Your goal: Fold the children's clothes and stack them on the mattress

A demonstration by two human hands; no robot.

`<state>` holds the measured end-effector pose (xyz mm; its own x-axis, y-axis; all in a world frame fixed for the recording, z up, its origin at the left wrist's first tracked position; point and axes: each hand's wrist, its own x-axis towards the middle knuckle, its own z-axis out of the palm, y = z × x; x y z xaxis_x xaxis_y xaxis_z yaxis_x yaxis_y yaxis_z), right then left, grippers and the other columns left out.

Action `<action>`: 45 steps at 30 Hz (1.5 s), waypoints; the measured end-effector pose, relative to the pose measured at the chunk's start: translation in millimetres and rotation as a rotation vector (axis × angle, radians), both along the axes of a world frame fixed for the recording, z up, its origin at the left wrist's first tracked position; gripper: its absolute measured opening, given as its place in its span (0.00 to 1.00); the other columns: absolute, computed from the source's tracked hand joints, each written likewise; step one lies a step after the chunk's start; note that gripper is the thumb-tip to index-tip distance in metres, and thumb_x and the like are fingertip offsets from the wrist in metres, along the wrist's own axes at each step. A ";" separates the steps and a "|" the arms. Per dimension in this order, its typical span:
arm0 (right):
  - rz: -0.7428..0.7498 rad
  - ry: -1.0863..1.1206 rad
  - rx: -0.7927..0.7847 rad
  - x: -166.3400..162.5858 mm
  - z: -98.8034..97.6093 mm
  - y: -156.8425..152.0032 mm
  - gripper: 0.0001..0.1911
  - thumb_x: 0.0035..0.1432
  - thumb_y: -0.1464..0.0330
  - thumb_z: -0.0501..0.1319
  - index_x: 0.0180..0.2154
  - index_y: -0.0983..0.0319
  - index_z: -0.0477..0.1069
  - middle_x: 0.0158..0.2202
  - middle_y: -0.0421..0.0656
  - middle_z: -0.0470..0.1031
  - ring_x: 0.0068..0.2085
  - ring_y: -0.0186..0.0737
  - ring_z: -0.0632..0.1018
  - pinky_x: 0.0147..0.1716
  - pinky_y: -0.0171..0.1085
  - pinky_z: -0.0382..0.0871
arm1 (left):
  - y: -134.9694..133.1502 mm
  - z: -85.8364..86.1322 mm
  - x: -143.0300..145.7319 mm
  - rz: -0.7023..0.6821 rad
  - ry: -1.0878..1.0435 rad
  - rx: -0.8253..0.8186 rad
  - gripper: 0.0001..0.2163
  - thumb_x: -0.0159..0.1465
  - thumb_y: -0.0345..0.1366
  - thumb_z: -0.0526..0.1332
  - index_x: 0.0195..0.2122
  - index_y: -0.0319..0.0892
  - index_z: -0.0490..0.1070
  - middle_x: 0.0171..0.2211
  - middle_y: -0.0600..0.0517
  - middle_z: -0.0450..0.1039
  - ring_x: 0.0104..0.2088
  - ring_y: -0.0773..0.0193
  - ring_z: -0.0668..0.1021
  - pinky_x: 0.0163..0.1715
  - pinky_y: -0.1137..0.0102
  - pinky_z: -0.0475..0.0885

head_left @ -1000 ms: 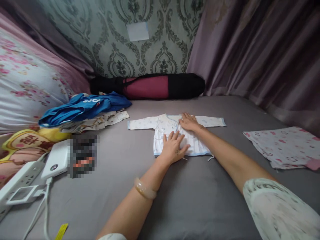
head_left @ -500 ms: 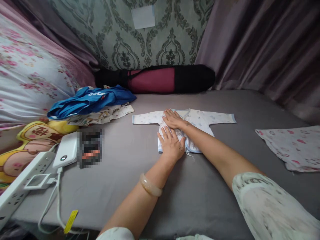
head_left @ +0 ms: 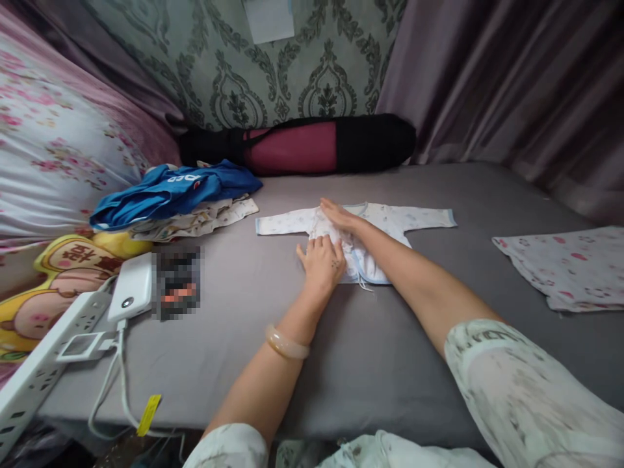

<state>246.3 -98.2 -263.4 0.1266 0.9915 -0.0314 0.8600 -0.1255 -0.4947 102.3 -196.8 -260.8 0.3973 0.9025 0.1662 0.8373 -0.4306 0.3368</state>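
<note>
A small white baby shirt (head_left: 380,224) with blue trim and tie strings lies spread on the grey bed sheet (head_left: 234,299), both sleeves stretched out sideways. My left hand (head_left: 322,263) rests on the lower left part of the shirt's front, fingers extended and the thumb apart. Higher up, my right hand (head_left: 337,216) lies on the chest near the neckline, its fingers straight and the palm turned somewhat on edge. Between them the two hands and the right forearm cover much of the shirt's front.
To the left lie a blue garment (head_left: 195,188) on other clothes, a white power bank (head_left: 131,286), a power strip (head_left: 58,344) with cables, and a yellow plush (head_left: 43,305). A black and red long bag (head_left: 292,148) lies along the wall. A patterned white cloth (head_left: 575,266) is at right.
My left hand has shifted left toward the shirt's side edge. My right hand has tilted from lying flat toward its edge. The view has tipped slightly downward.
</note>
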 end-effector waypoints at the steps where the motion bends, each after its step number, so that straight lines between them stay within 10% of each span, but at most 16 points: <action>1: -0.030 0.044 0.053 5.9 6.3 -6.0 0.32 0.69 0.61 0.33 0.68 0.69 0.45 0.70 0.49 0.46 0.69 0.38 0.49 0.66 0.41 0.43 | 3.3 1.5 -1.5 0.025 -0.035 0.015 0.18 0.71 0.40 0.43 0.52 0.43 0.69 0.55 0.43 0.71 0.57 0.53 0.70 0.62 0.45 0.51; 11: -0.086 -0.255 -0.036 15.5 -11.1 -139.1 0.32 0.67 0.61 0.41 0.67 0.73 0.48 0.70 0.55 0.46 0.69 0.51 0.48 0.66 0.51 0.43 | 5.3 -1.4 -4.6 -0.096 -0.100 0.064 0.14 0.66 0.30 0.50 0.49 0.45 0.70 0.49 0.45 0.74 0.52 0.53 0.71 0.51 0.57 0.60; 26: 0.028 -0.327 -0.005 -16.1 -8.9 -181.3 0.31 0.68 0.61 0.40 0.67 0.69 0.50 0.70 0.53 0.46 0.69 0.52 0.48 0.66 0.53 0.42 | -7.3 0.3 2.2 -0.256 -0.055 -0.033 0.11 0.65 0.31 0.52 0.42 0.42 0.73 0.39 0.47 0.78 0.43 0.57 0.76 0.44 0.64 0.67; 33: 0.126 -0.373 -0.138 -67.2 34.0 -219.2 0.29 0.64 0.64 0.50 0.62 0.72 0.62 0.65 0.62 0.56 0.63 0.67 0.61 0.56 0.59 0.60 | -2.2 -11.3 1.8 -0.354 -0.184 0.017 0.14 0.66 0.29 0.49 0.46 0.44 0.71 0.45 0.48 0.77 0.47 0.59 0.75 0.51 0.64 0.66; 38: 0.170 -0.280 -0.245 -39.7 75.6 -219.4 0.19 0.64 0.67 0.49 0.44 0.61 0.78 0.41 0.54 0.80 0.43 0.52 0.80 0.42 0.46 0.71 | -8.8 -7.9 2.4 -0.422 -0.159 0.038 0.15 0.68 0.32 0.50 0.51 0.45 0.71 0.53 0.48 0.74 0.55 0.59 0.72 0.56 0.61 0.62; 45: -0.167 -0.375 0.045 26.6 8.9 -178.7 0.28 0.68 0.63 0.43 0.63 0.72 0.58 0.66 0.57 0.57 0.67 0.51 0.56 0.64 0.48 0.48 | -19.8 -9.1 5.6 -0.546 0.124 0.017 0.23 0.70 0.46 0.46 0.65 0.46 0.58 0.67 0.48 0.55 0.69 0.52 0.50 0.64 0.48 0.48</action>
